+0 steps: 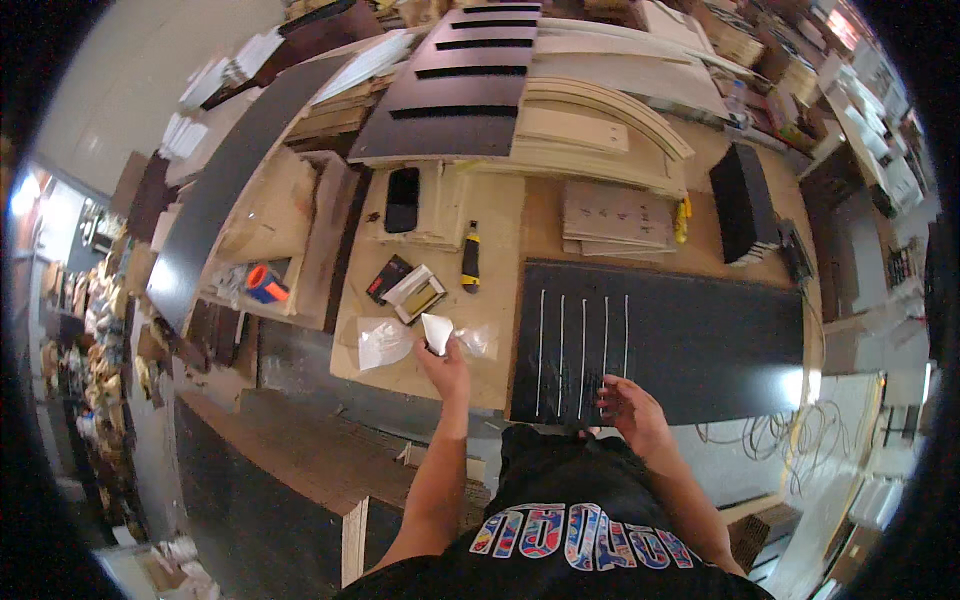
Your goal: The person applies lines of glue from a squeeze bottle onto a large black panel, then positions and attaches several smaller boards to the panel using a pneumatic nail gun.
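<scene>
My left hand (pixel 443 368) is closed on a small white folded piece (pixel 436 331), which looks like paper. Under it a clear plastic sheet (pixel 478 342) and a white sheet (pixel 384 345) lie on the wooden worktop (pixel 395 378). Just beyond are an open small box (pixel 416 296) and a black packet (pixel 388 277). My right hand (pixel 632 410) has its fingers apart, at the near edge of a black panel (pixel 715 340). Several thin white lines run lengthwise on that panel; I cannot tell whether they are grooves or strips.
A yellow-and-black utility knife (pixel 471 257) lies past the box, near a dark phone (pixel 402 200). Stacked brown boards (pixel 620 215), a black block stack (pixel 743 203) and a slotted dark panel (pixel 440 115) stand farther back. An orange-and-blue tool (pixel 266 284) sits left. Cables (pixel 800 440) hang right.
</scene>
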Motion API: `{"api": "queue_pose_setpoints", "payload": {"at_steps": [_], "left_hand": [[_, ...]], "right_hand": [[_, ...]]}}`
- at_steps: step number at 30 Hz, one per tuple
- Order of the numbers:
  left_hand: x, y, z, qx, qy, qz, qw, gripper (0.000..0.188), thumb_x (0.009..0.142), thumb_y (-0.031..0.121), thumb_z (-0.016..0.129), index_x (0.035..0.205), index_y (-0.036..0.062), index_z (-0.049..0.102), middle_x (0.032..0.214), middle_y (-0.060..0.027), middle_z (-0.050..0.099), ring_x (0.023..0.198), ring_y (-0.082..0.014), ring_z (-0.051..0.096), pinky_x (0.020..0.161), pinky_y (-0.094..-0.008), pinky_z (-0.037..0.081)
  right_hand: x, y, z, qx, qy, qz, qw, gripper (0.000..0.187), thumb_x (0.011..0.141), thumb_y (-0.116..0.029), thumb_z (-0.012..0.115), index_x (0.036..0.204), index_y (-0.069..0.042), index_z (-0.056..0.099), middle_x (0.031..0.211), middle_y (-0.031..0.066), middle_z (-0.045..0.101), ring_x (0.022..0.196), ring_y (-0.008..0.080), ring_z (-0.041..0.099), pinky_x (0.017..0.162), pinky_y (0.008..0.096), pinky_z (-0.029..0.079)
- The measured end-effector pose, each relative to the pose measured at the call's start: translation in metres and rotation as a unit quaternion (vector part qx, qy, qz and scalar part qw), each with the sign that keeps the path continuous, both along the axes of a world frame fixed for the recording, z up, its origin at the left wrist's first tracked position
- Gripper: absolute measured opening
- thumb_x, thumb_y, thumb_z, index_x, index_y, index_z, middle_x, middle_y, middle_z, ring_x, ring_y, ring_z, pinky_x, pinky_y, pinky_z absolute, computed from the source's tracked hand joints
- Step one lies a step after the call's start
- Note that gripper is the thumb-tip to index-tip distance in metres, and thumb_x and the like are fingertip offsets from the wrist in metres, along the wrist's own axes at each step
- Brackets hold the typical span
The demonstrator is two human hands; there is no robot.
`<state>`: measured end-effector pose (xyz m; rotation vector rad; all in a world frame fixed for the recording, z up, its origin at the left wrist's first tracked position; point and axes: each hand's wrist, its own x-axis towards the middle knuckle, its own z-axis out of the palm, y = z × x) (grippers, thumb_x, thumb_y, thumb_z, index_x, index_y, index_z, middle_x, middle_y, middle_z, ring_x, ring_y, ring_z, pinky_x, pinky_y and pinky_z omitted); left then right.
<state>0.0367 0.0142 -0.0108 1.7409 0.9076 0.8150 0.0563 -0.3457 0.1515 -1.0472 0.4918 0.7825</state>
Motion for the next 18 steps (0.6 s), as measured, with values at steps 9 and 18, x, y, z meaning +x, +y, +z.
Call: {"api": "queue_pose_setpoints", "payload": {"at_steps": [9,18], "left_hand": [[0.046,-0.001,0.035,-0.032,0.250,0.337,0.907,0.064,0.093,0.020,0.083,0.143,0.0003,0.048,0.132,-0.0184,0.055,0.126,-0.0369,0.052,0.108,-0.0544,0.040],[0.027,-0.012,0.037,0.057,0.107,0.259,0.958,0.064,0.089,0.022,0.085,0.134,-0.0024,0.047,0.128,-0.0208,0.050,0.121,-0.0405,0.049,0.103,-0.0497,0.040]], "right_hand": [[0.020,-0.028,0.003,-0.029,0.007,0.016,0.999,0.035,0.107,-0.031,0.061,0.133,-0.008,0.068,0.110,0.0052,0.074,0.097,0.0203,0.071,0.085,0.0362,0.056],[0.009,-0.021,-0.022,-0.239,-0.108,0.058,0.963,0.032,0.102,-0.021,0.072,0.128,-0.005,0.065,0.102,0.0034,0.070,0.091,0.0175,0.068,0.079,0.0314,0.054]]}}
